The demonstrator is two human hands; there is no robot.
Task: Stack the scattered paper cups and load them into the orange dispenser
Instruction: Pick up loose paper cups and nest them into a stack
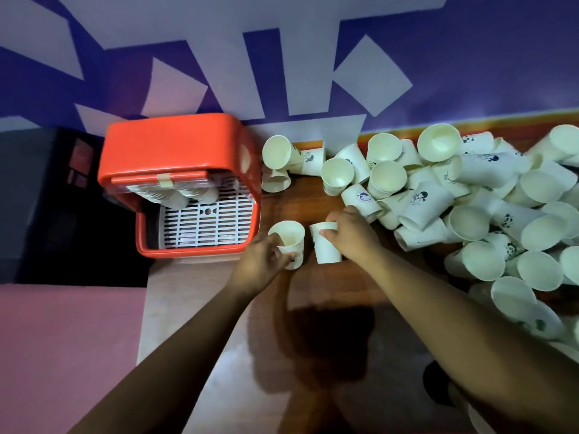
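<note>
Head view. Two paper cups are being held just right of the orange dispenser (175,151), near its front corner, over the wooden table (313,296).

- The left cup (289,242), upright with its mouth up, is being gripped by the left hand (263,261), with the fingers curled round its wall.
- The right cup (327,247) is being pinched at its upper edge by the right hand (352,233). Its mouth is being covered, so which way up it sits cannot be told.
- The loose heap of cups (470,198) is lying further right of the dispenser, tumbled on their sides and touching one another.
- A few stacked cups (175,195) are being kept inside the dispenser, above its white grille (206,220).

Handling, as judged: the cups are being taken as very light, thin-walled and easily crushed. Each is best held by the stiffer rolled rim or lightly round the mid-wall. Light pressure is being advised, since one cup may wedge tightly into another.
</note>
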